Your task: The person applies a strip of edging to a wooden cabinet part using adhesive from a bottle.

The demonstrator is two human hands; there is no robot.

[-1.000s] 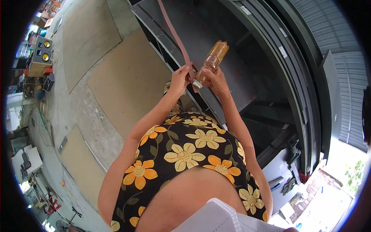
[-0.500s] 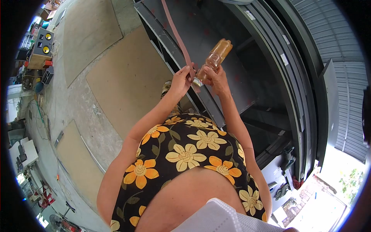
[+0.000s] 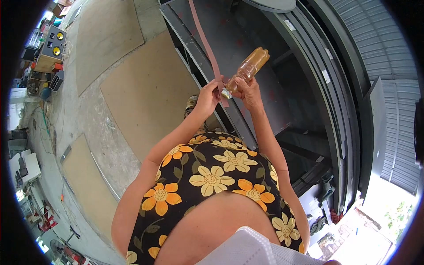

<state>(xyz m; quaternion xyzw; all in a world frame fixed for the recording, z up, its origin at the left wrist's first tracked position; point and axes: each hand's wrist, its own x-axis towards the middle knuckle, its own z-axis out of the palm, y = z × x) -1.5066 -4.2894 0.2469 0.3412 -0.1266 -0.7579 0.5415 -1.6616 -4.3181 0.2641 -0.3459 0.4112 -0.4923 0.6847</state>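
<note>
A clear plastic bottle [image 3: 252, 63] with brown contents is gripped in my right hand [image 3: 248, 92], tilted so its capped or wrapped neck end points down toward me. That neck end rests at or just over a long pinkish strip [image 3: 205, 42]. My left hand [image 3: 208, 98] pinches the strip near its lower end, fingers curled round its edge. The strip runs away from me along a dark grey metal frame [image 3: 229, 112]. Whether anything comes out of the bottle is too small to tell.
Dark metal panels [image 3: 327, 88] stand stacked to the right. Brown boards [image 3: 145, 84] lie on the concrete floor at left. A speaker [image 3: 54, 42] and clutter line the far left. Corrugated metal wall [image 3: 397, 119] rises at far right.
The view has shifted slightly. The bottle stays tilted in my right hand, and my left hand still holds the strip, with more of the strip's lower end showing.
</note>
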